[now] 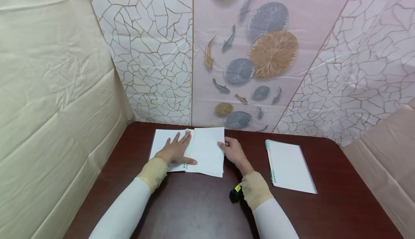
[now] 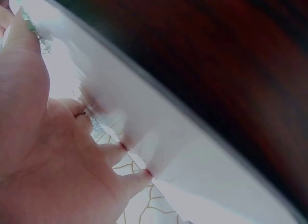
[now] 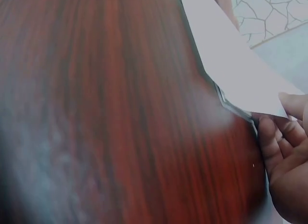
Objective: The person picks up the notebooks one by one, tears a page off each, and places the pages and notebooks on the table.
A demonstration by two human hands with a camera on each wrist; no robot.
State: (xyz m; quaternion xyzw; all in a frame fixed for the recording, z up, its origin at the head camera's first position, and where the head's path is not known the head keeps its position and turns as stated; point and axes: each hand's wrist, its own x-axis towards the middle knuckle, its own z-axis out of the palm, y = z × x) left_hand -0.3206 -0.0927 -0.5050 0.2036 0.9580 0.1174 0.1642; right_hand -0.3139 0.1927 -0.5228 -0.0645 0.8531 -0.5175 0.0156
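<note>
An open spiral notebook (image 1: pixel 207 149) with blank white pages and green coil rings lies at the back of the table. Spread fingers of my left hand (image 1: pixel 176 149) rest on its left page, with the fingertips and thumb reaching over the coil. In the left wrist view, those fingertips touch the paper (image 2: pixel 159 132). At the right edge of the notebook, my right hand (image 1: pixel 232 149) pinches the page between thumb and curled fingers. The right wrist view shows the page (image 3: pixel 240 70) lifted at that edge, with the right thumb (image 3: pixel 292 104) on top.
A second spiral notebook (image 1: pixel 291 165), white with a green coil, lies to the right on the dark red wooden table (image 1: pixel 191 210). A black object with a yellow label (image 1: pixel 236 194) is beside the right wrist. Patterned cloth (image 1: pixel 155 59) hangs behind the table.
</note>
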